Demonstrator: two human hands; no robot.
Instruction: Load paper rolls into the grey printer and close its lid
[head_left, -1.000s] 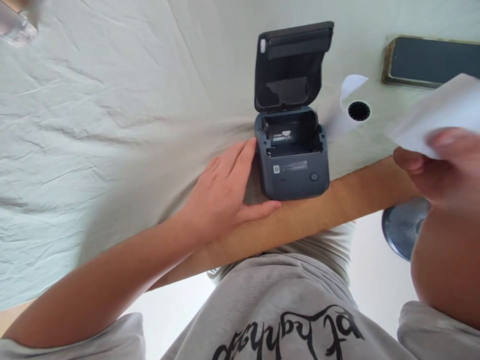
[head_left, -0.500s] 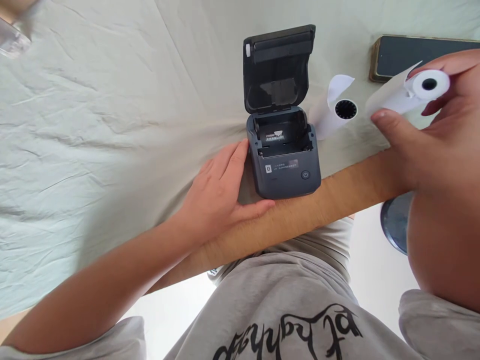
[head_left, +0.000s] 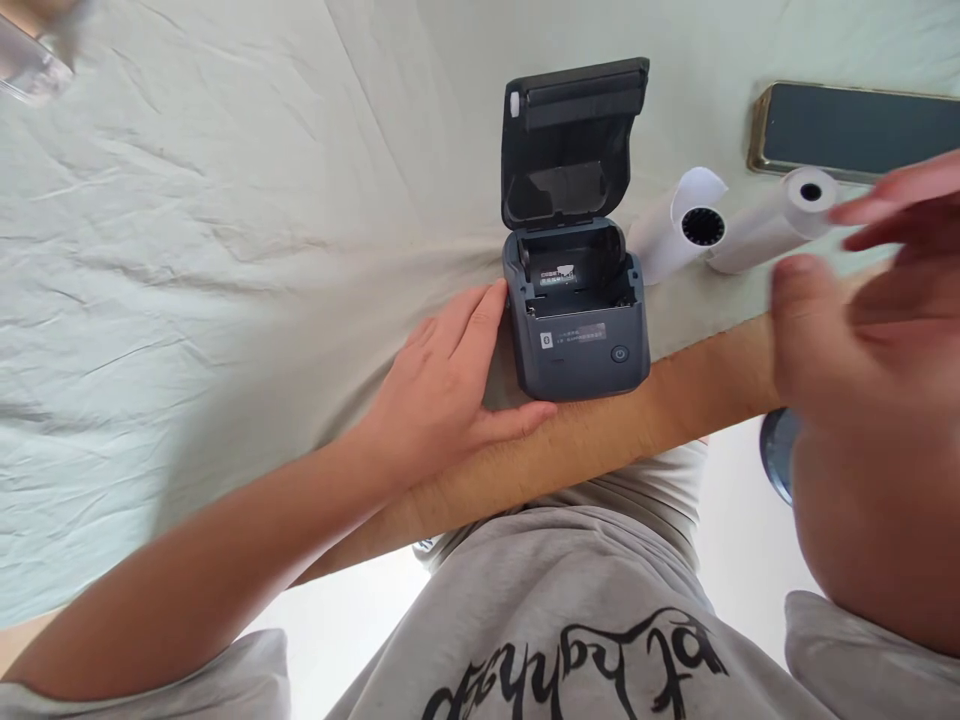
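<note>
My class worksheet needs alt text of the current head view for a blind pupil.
A dark printer, its lid raised, sits on a pale cloth with a left hand against its side. To its right are a white paper roll and a second roll, a blurred, open right hand close to the second, and a phone beyond.

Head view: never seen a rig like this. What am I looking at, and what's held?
There's no robot here: a head-worn camera, looking down, takes every picture, and both bare hands belong to its wearer. The left hand rests against a Bluetooth printer with its lid open. The right hand is blurred, fingers spread, near the right-hand paper roll; whether it touches is unclear, but no grip shows. Another paper roll lies beside the printer, with a smartphone farther back, all on a pale cloth.
</note>
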